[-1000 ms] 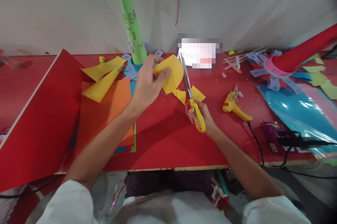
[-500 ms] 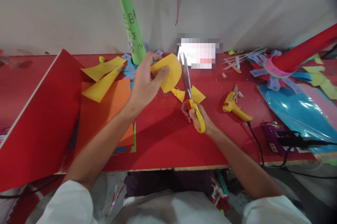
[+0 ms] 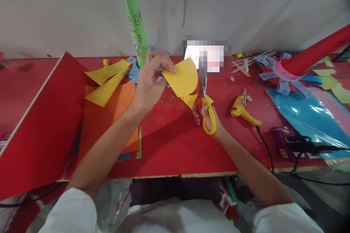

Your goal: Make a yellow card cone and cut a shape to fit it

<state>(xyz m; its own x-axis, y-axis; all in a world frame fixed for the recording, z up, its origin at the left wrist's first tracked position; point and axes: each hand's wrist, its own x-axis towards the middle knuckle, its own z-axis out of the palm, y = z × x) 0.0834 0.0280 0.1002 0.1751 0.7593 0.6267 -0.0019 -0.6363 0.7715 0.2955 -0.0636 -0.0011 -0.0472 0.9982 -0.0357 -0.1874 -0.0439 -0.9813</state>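
Note:
My left hand (image 3: pixel 153 80) pinches a yellow paper piece (image 3: pixel 184 78) by its left corner, holding it up above the red table. Its right edge is rounded, so it looks like a fan-shaped wedge. In my right hand (image 3: pixel 206 114) is a pair of scissors (image 3: pixel 201 85) with yellow and red handles, the blades pointing away from me. The blades stand just right of the paper's curved edge and seem apart from it. Below them, partly hidden, a yellow paper scrap (image 3: pixel 190 101) lies on the table.
Yellow sheets (image 3: pixel 109 80) and orange paper (image 3: pixel 109 116) lie left, beside a big red board (image 3: pixel 49 127). A green tube (image 3: pixel 135 21) stands behind my left hand. A lit screen (image 3: pixel 191 52) is at the back. Right are a glue gun (image 3: pixel 243 111) and a red tube (image 3: pixel 314 52).
The yellow paper has shifted right and turned, and my left fingers now grip its corner. The scissors have moved slightly right, and their blades look closer together.

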